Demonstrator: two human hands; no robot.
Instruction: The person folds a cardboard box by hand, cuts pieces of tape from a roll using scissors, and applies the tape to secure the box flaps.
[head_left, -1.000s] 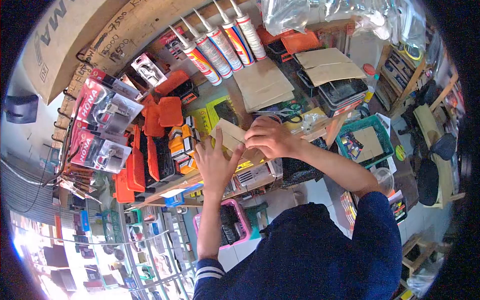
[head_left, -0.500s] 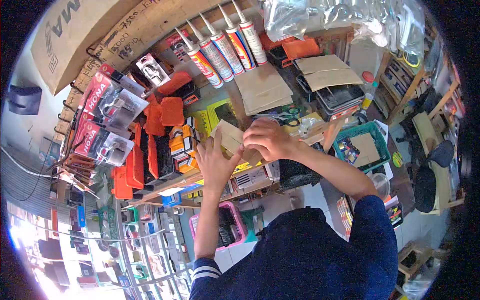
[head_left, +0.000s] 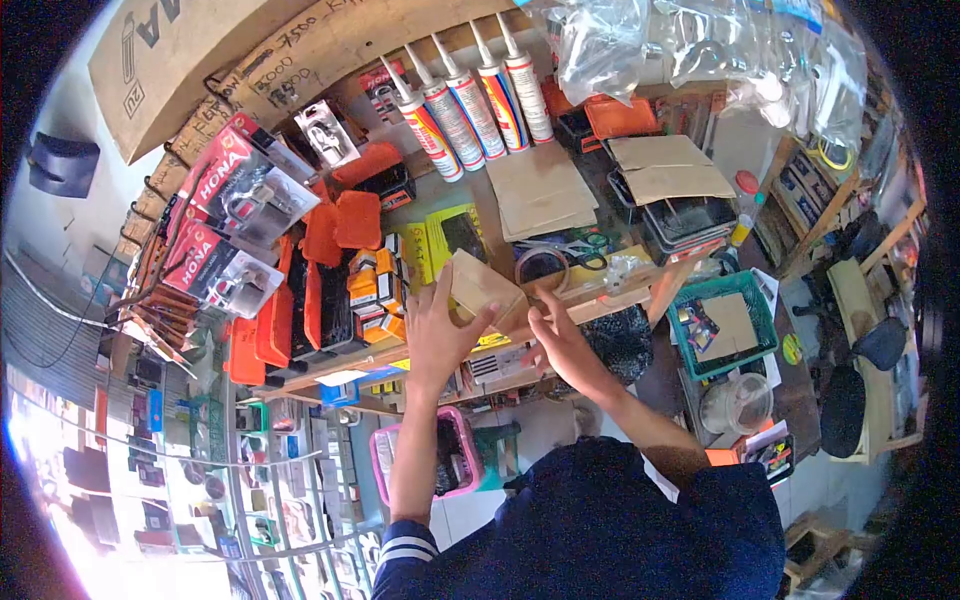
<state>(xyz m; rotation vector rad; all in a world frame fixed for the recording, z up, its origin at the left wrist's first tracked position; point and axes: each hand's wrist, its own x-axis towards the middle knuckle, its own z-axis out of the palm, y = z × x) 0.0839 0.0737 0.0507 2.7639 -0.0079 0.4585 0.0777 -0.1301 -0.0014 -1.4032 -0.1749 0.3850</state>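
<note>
A small brown cardboard box [head_left: 482, 284] lies at the front of the cluttered wooden counter. My left hand [head_left: 437, 338] grips its near-left side, fingers along the left edge and thumb across the near corner. On the other side, my right hand [head_left: 567, 350] is open with its fingers apart, the fingertips close to the box's right end. Just behind the right fingertips a ring-shaped roll [head_left: 543, 266], like a tape roll, rests on the counter. Scissors [head_left: 592, 258] lie right of that roll.
Sealant tubes [head_left: 472, 115] stand at the back, before flat cardboard sheets [head_left: 540, 192]. Orange-lidded cases [head_left: 357, 220] and small orange boxes [head_left: 378, 285] sit left, beside hanging padlock packs [head_left: 262, 195]. A green basket [head_left: 725, 368] is right; a pink basket [head_left: 376, 468] stands below.
My right hand has drawn back toward me from the box's top, and its pinched fingers have spread. The left hand stays on the box. The ring-shaped roll now shows fully.
</note>
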